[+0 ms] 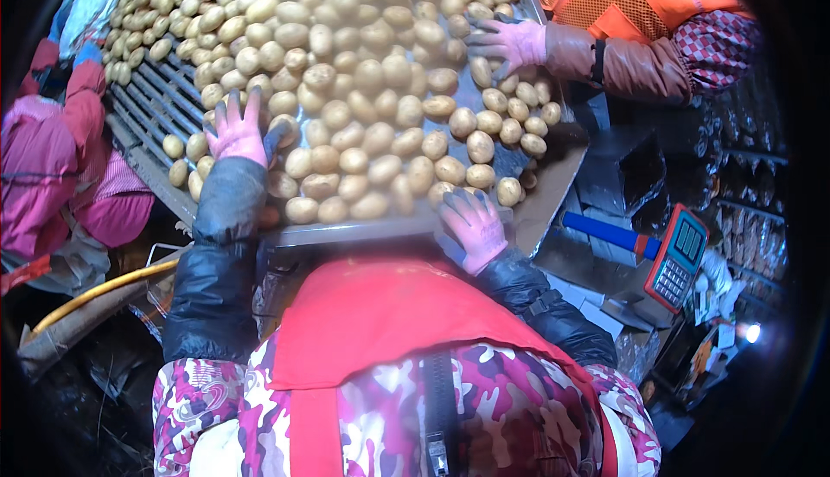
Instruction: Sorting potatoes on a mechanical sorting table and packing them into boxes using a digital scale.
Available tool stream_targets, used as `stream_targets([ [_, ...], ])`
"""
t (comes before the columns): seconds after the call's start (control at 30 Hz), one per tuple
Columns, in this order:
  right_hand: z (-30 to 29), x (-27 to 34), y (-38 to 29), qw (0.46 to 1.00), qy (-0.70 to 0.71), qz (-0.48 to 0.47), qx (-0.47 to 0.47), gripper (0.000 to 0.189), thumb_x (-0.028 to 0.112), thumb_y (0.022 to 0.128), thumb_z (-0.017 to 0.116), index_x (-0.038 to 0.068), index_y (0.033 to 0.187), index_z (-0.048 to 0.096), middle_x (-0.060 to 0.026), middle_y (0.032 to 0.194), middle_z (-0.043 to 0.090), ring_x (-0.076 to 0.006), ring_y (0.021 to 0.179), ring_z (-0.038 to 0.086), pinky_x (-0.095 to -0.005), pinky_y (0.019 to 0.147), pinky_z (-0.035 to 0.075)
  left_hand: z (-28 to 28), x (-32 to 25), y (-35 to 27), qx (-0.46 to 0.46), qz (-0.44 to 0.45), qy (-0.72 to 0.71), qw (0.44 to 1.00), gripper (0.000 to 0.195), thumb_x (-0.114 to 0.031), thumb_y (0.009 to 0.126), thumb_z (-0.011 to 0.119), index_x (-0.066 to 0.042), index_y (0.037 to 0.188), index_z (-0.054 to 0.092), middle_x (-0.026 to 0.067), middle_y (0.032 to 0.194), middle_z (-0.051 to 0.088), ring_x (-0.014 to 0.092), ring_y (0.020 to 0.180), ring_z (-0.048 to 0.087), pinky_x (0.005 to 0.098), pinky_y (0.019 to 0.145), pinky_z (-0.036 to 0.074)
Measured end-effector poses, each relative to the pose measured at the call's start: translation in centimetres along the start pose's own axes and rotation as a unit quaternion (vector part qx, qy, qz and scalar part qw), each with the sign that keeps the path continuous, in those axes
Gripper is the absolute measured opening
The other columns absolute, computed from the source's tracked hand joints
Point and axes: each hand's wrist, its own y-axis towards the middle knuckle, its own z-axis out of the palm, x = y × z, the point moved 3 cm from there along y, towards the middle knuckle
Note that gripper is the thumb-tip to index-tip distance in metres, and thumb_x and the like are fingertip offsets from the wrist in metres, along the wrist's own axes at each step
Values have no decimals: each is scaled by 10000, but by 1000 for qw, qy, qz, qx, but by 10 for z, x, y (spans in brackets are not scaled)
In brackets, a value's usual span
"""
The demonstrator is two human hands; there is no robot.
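Note:
Many pale yellow potatoes cover a metal sorting table before me. My left hand, in a pink glove with dark, dirty fingers, rests palm down among them with its fingers spread. Beside it, the slatted metal grate carries a few loose potatoes. My right hand, in a matching glove, lies over the table's front rim, its fingertips close to the nearest potatoes. Neither hand grips anything that I can see. A haze blurs the potatoes in the middle.
Across to the right, a co-worker's gloved hand reaches onto the potatoes. Another person in magenta works at the left. A cardboard sheet lines the right corner. Beyond it stands a weighing-scale display. A yellow tube curves at lower left.

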Motion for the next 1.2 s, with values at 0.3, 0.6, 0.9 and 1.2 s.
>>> stream_targets([
  [0.3,30,-13,87,995,-44,-81,42,541,272,933,611,227,1469,550,-86,1585,466,-313,1488,402,-655,1212,249,-13,-149,-34,35,369,-82,925,553,-448,953,627,-227,1456,569,84,1568,476,395,1503,346,698,1198,222],
  [0.6,-21,-134,112,975,-109,192,-14,615,541,988,560,219,1510,532,-150,1617,434,-381,1487,396,-647,1207,251,-36,-89,52,-87,145,81,982,648,-493,948,666,-352,1555,486,127,1648,354,426,1501,342,687,1174,273],
  [0.9,-2,-48,48,992,-73,105,1,609,298,842,701,124,1412,578,-232,1478,477,-438,1412,419,-638,1120,329,5,-35,-95,90,39,18,995,628,-427,961,675,-308,1553,505,235,1657,288,447,1514,308,654,1204,234],
  [1.2,18,-19,171,984,26,-177,-2,639,410,848,738,281,1452,573,-117,1536,492,-327,1491,399,-635,1216,252,-5,-43,-109,36,41,-73,996,603,-327,921,737,-199,1489,581,219,1628,369,431,1477,372,588,1214,269],
])
